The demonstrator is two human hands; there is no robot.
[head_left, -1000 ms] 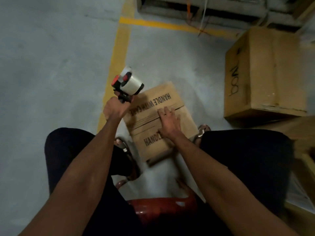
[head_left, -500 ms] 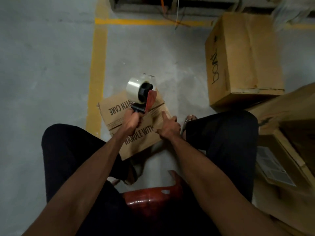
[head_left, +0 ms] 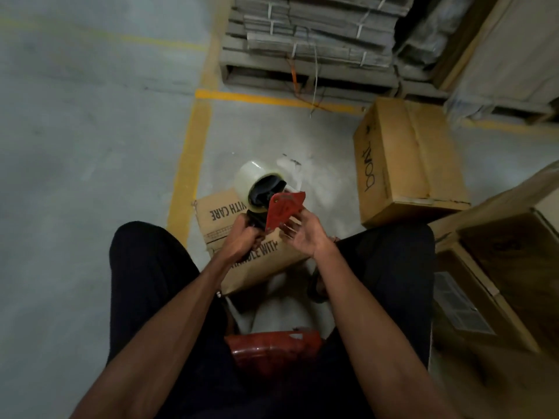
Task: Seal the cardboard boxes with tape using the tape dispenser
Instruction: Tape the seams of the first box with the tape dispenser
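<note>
A small brown cardboard box [head_left: 220,213] printed "HANDLE WITH CARE" lies on the floor between my knees. Above it I hold a red tape dispenser [head_left: 284,210] with a clear tape roll [head_left: 249,178]. My left hand [head_left: 243,238] grips the dispenser's black handle. My right hand [head_left: 305,235] is raised off the box, palm up, its fingers touching the underside of the red plate near the tape's loose end. The tape end itself is hard to make out.
A larger taped box [head_left: 408,164] stands on the floor to the right. More brown cartons [head_left: 508,267] crowd my right side. A pallet with bundled flat cardboard [head_left: 311,46] lies ahead. Yellow floor lines [head_left: 187,164] run to the left. A red stool [head_left: 272,349] is under me.
My right hand left the box top and rose to the dispenser's red plate. The dispenser moved right and turned over the box. My head tilted up, showing the pallet.
</note>
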